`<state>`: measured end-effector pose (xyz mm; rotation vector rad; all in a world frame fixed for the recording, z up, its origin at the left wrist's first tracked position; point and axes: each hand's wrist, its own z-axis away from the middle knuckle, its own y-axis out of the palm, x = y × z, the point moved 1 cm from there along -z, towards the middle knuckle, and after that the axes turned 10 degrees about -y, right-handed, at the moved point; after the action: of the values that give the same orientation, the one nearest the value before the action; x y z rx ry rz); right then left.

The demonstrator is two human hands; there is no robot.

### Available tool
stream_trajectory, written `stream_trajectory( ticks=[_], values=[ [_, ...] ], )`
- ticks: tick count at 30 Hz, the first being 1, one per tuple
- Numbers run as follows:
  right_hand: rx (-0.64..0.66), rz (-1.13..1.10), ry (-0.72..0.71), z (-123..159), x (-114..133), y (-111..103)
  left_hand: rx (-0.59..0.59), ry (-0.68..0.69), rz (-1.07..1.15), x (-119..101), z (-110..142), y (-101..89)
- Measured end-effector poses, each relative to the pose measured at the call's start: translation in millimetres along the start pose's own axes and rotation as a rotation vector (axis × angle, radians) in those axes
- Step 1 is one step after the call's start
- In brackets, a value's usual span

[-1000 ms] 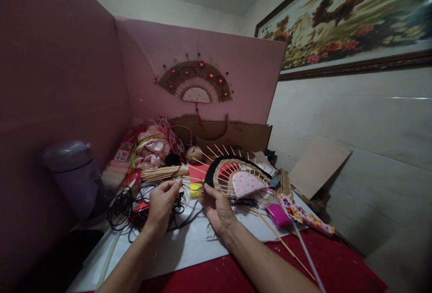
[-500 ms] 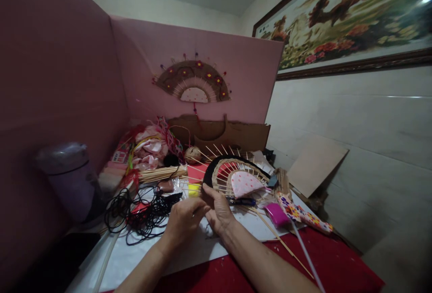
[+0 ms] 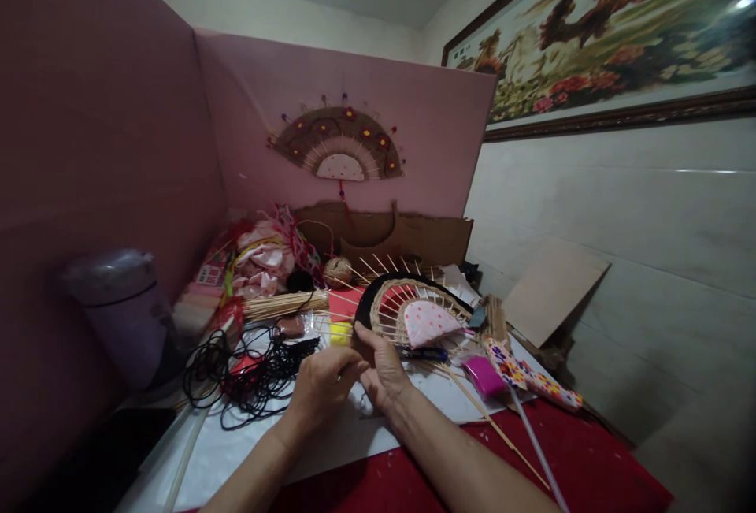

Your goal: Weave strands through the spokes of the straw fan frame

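My left hand (image 3: 327,377) is closed, its fingertips pinched together against the fingers of my right hand (image 3: 387,375). What lies in the pinch is too small or hidden to make out. The right hand's fingers are curled, and its thumb points up in front of the lower left end of a woven fan (image 3: 378,296). Whether the thumb touches the fan cannot be told. Thin sticks fan out from it, with a black band, tan cord weaving and a pink dotted half-round pad (image 3: 431,322). Left of my left hand lies a tangle of black cord (image 3: 248,379).
A bundle of sticks (image 3: 283,306), a twine ball (image 3: 338,271) and a yellow packet (image 3: 339,332) lie behind my hands. To the right are a utility knife (image 3: 430,354), a magenta packet (image 3: 485,376) and a glue stick (image 3: 535,446). A purple tumbler (image 3: 121,320) stands left. A finished fan (image 3: 339,143) hangs on the pink panel.
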<state>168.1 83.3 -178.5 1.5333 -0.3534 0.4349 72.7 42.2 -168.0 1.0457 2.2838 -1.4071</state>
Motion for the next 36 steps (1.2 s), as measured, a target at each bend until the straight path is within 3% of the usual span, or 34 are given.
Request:
stream_trajectory(
  ticks=[13,18,26,30,36],
  values=[
    [0.036,0.080,0.043,0.8,0.4,-1.8,0.026,0.008,0.143,-1.9,-4.5,-6.5],
    [0.038,0.058,0.013,-0.3,-0.3,-2.3,0.043,-0.047,0.212,-5.8,-3.6,-7.8],
    [-0.091,0.099,0.031,-4.0,0.2,-6.6,-0.157,0.040,-0.183,2.3,-21.2,-33.2],
    [-0.086,0.083,0.028,-2.5,2.0,-4.3,-0.151,0.025,-0.347,4.1,-36.4,-43.4],
    [-0.068,0.074,0.009,-4.3,0.0,-5.8,-0.129,0.001,-0.428,5.1,-47.9,-42.7]
  ],
)
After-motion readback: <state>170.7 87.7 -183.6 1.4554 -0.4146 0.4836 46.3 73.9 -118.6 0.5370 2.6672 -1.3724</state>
